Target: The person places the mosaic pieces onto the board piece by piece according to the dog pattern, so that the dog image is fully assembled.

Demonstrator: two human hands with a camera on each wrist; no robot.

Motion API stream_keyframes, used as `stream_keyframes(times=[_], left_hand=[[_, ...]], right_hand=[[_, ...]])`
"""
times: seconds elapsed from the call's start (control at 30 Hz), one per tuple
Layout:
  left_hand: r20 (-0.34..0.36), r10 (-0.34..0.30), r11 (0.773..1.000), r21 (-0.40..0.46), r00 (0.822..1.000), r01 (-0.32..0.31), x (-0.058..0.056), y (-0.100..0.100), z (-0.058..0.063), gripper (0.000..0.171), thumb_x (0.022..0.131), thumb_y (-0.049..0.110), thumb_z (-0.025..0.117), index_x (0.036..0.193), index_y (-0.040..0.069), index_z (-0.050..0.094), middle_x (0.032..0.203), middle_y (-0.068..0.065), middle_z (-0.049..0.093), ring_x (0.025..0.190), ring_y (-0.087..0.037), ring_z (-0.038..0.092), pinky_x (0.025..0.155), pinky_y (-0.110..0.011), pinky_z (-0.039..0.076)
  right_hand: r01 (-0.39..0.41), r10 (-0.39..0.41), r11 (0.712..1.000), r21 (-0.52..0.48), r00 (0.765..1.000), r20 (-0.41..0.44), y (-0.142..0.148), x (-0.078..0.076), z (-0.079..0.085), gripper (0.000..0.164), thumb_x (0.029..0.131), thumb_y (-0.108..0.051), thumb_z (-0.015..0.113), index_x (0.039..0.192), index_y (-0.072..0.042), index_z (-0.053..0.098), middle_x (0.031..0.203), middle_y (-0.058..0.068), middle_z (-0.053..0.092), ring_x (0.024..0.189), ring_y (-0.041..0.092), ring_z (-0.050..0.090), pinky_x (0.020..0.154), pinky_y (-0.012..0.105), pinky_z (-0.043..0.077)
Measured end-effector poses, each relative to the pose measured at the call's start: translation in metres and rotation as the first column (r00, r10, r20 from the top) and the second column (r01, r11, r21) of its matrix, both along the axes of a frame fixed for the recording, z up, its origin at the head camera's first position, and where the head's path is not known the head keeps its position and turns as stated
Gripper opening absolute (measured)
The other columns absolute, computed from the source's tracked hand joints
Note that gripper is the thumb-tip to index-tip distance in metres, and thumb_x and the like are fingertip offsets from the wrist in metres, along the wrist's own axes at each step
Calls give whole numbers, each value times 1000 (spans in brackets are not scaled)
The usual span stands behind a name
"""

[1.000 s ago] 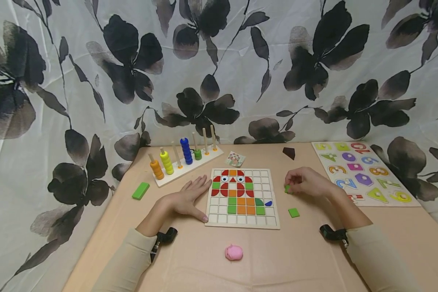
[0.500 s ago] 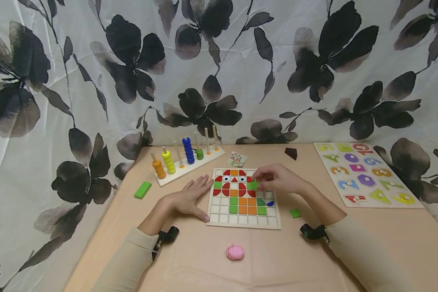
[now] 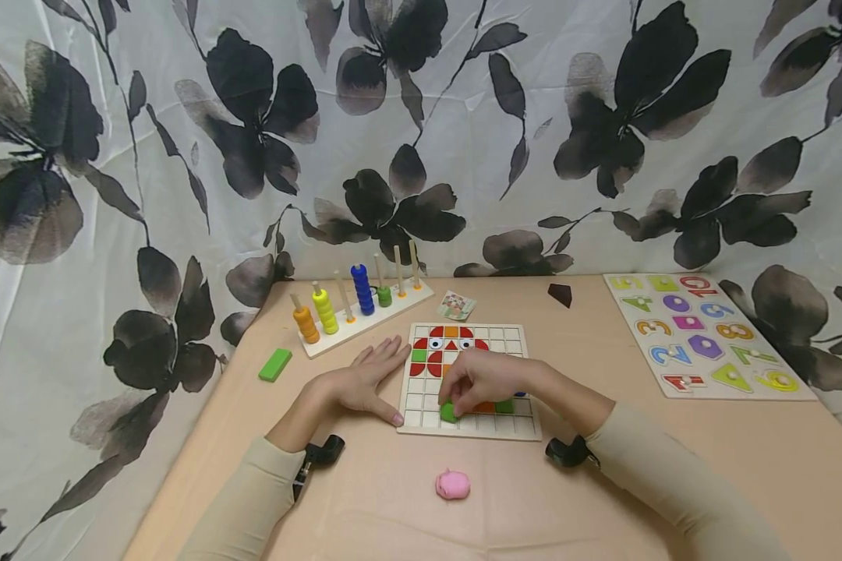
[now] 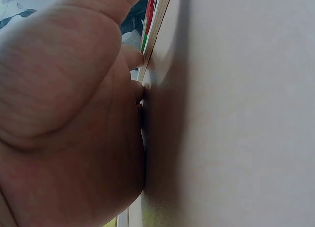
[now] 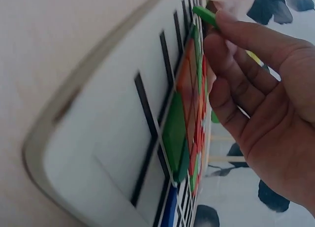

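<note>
A white gridded mosaic board (image 3: 421, 425) lies mid-table, with red, orange and green tiles forming a bird-like figure. Over its lower rows is my right hand (image 3: 489, 379), which pinches a green tile (image 3: 449, 412) between thumb and forefinger. The right wrist view shows the pinched green tile (image 5: 204, 16) tilted above the board's surface. My hand covers much of the figure's lower part in the head view. Fingers spread, my left hand (image 3: 356, 387) rests on the table, with fingertips and thumb at the board's left edge.
Behind stand a pegged counting stacker (image 3: 330, 343) and a small picture card (image 3: 456, 305). A green block (image 3: 275, 365) lies left, a dark brown piece (image 3: 560, 294) at back right. A number puzzle board (image 3: 803, 392) is far right. In front sits a pink toy (image 3: 452, 485).
My right hand has carried the green tile leftward from the table right of the board to its lower rows. The loose green tile on the right is now hidden by the forearm.
</note>
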State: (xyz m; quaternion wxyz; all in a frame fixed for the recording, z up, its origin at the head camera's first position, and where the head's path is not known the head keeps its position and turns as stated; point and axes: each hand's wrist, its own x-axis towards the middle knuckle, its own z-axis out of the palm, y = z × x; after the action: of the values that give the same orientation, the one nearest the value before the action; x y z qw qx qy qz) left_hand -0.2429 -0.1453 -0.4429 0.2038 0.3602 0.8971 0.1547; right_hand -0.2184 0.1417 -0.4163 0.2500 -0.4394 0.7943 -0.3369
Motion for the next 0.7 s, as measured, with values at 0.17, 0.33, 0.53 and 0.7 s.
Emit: stream_keyframes(times=[0.17, 0.33, 0.53, 0.7], left_hand=[[6, 7, 1000, 8, 1000, -7, -1, -1, -2, 127, 64, 76, 69, 156, 20, 2, 161, -8, -10, 147, -26, -10, 116, -51, -5], [7, 6, 1000, 8, 1000, -6, -2, 0, -3, 127, 64, 76, 69, 156, 20, 1, 161, -8, -10, 147, -26, -10, 117, -50, -4], [12, 12, 1000, 0, 1000, -12, -2, 0, -2, 127, 64, 76, 69, 156, 21, 1, 161, -7, -11, 147, -25, -11, 117, -50, -4], [21, 16, 1000, 1, 1000, -16, -2, 0, -2, 127, 64, 75, 70, 156, 21, 1, 161, -7, -11, 147, -25, -11, 117, -50, -4]], right_hand=[[-44, 44, 999, 23, 999, -5, -7, 4, 0, 17, 84, -15, 75, 101, -18, 76, 78, -4, 69, 67, 7, 58, 60, 23, 50], [-38, 40, 997, 73, 999, -29, -8, 5, 2, 16, 85, -16, 74, 100, -20, 76, 79, -6, 69, 67, 5, 55, 60, 20, 47], [-20, 28, 992, 126, 998, -62, -9, 8, 6, 16, 86, -18, 73, 101, -22, 75, 81, -9, 68, 69, 4, 53, 60, 20, 46], [-47, 70, 987, 155, 987, -143, -11, 9, 6, 17, 87, -19, 73, 103, -22, 75, 85, -13, 68, 72, 3, 53, 64, 20, 46]])
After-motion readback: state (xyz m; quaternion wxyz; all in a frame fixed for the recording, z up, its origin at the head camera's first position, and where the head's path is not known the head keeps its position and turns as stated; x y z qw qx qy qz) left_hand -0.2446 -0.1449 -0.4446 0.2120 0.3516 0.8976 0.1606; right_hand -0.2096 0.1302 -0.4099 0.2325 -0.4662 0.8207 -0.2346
